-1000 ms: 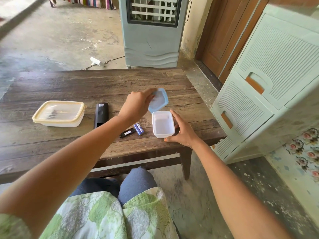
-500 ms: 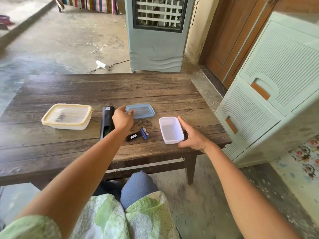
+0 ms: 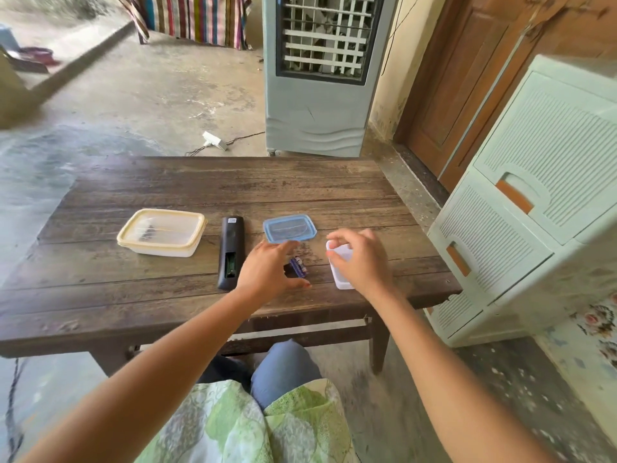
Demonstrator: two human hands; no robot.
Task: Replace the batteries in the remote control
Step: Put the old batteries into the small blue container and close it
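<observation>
Here, left hand spread loose over batteries, right hand covering tub, grip unclear

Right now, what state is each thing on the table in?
Black remote control: back up, battery bay uncovered.
Small white plastic tub: lid off.
Blue-rimmed clear lid: lying flat on wooden table.
Yellow-rimmed clear container: lid on.
Blue batteries: loose on table.
Left hand: open, beside batteries.
Right hand: fingers curled above tub, grip unclear.
</observation>
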